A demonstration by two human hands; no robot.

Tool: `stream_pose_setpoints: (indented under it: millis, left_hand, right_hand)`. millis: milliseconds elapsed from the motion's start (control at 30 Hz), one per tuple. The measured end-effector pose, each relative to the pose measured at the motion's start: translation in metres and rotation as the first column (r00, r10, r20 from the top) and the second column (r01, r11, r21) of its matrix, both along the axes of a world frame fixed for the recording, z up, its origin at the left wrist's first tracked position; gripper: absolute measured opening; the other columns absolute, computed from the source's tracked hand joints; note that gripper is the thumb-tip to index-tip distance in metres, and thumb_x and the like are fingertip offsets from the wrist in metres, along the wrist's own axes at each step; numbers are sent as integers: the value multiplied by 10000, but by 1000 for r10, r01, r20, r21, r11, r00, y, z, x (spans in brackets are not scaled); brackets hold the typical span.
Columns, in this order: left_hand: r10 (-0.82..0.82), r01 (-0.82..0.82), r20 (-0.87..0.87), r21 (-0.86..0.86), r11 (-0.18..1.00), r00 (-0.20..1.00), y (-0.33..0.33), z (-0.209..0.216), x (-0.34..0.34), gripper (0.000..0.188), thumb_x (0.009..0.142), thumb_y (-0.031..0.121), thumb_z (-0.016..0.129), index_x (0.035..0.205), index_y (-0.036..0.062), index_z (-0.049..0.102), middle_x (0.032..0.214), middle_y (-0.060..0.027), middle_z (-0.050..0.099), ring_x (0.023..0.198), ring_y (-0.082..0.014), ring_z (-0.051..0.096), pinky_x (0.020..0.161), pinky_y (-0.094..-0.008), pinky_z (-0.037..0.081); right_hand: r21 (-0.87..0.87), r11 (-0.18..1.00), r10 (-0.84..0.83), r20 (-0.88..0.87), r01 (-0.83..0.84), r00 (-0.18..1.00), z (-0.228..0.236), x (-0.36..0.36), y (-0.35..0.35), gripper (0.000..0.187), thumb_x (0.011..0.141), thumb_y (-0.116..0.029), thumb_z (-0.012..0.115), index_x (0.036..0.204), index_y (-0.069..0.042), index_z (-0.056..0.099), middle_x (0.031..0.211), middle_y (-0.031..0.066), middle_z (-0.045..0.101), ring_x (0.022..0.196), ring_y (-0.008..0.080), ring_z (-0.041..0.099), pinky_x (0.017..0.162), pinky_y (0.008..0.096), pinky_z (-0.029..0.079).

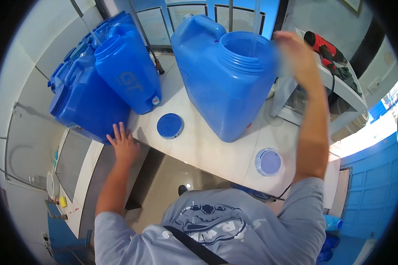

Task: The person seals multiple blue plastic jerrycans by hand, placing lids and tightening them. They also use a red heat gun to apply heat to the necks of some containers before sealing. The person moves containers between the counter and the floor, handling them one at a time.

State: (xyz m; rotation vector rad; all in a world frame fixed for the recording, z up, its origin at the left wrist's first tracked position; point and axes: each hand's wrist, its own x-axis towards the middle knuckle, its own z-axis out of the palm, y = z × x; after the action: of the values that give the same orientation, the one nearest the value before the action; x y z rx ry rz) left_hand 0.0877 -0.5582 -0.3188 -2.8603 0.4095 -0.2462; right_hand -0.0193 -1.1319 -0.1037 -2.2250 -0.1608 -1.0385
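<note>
A large blue jug stands uncapped on the white counter in front of me. A thin clear stream or tube comes down into its wide mouth. My right hand is raised at the right side of that mouth, smeared by motion. A blurred blue patch lies against its fingers, and I cannot make out whether it is held. My left hand has its fingers spread at the counter's front edge, by the base of a capped blue jug. Behind that jug stands an uncapped blue one.
A blue lid and a pale translucent lid lie on the counter. More blue jugs crowd the back left. A red and black heat gun or drill rests on a white cabinet at right.
</note>
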Motion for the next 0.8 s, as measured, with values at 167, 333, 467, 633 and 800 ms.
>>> stream_pose_setpoints:
  millis: [167, 333, 467, 633, 800]
  left_hand:
    - [127, -136, 54, 223, 965, 990, 60, -8, 39, 609, 862, 248, 568, 1409, -21, 559, 1690, -179, 168, 1585, -389, 0, 1197, -707, 49]
    - [248, -243, 17, 270, 932, 969, 105, -5, 59, 656, 825, 324, 667, 1399, 27, 555, 1686, -171, 187, 1584, -389, 17, 1211, -673, 97]
    - [139, -116, -176, 136, 984, 975, 74, 18, 68, 594, 795, 355, 751, 1298, 69, 619, 1549, -168, 434, 1493, -389, 321, 1168, -599, 312]
    - [-450, 417, -54, -289, 861, 891, -26, 52, 66, 404, 802, 240, 758, 1165, 78, 685, 1107, -129, 667, 1060, -346, 627, 909, -449, 521]
    - [-630, 639, 147, -325, 697, 762, -127, 61, 114, 325, 840, 174, 715, 1146, 81, 659, 1111, -153, 640, 1074, -369, 604, 929, -464, 513]
  right_hand:
    - [224, 968, -35, -337, 116, 941, -89, 62, -16, 265, 979, -117, 608, 1209, 12, 630, 1075, 126, 716, 975, 214, 670, 881, 329, 524]
    - [141, 973, -110, -417, 184, 902, -147, 87, -29, 271, 981, -116, 606, 1221, 8, 628, 1089, 124, 714, 975, 213, 670, 876, 328, 526]
    - [136, 962, -151, -453, 236, 879, -170, 102, -34, 276, 983, -116, 604, 1230, 5, 626, 1099, 123, 712, 975, 212, 670, 872, 328, 528]
    - [147, 949, -181, -468, 279, 865, -184, 107, -38, 282, 986, -115, 603, 1243, 1, 624, 1113, 121, 709, 975, 211, 671, 867, 327, 531]
    - [158, 940, -207, -439, 302, 874, -192, 94, -32, 289, 989, -115, 601, 1255, -3, 622, 1126, 119, 707, 975, 210, 671, 862, 327, 533]
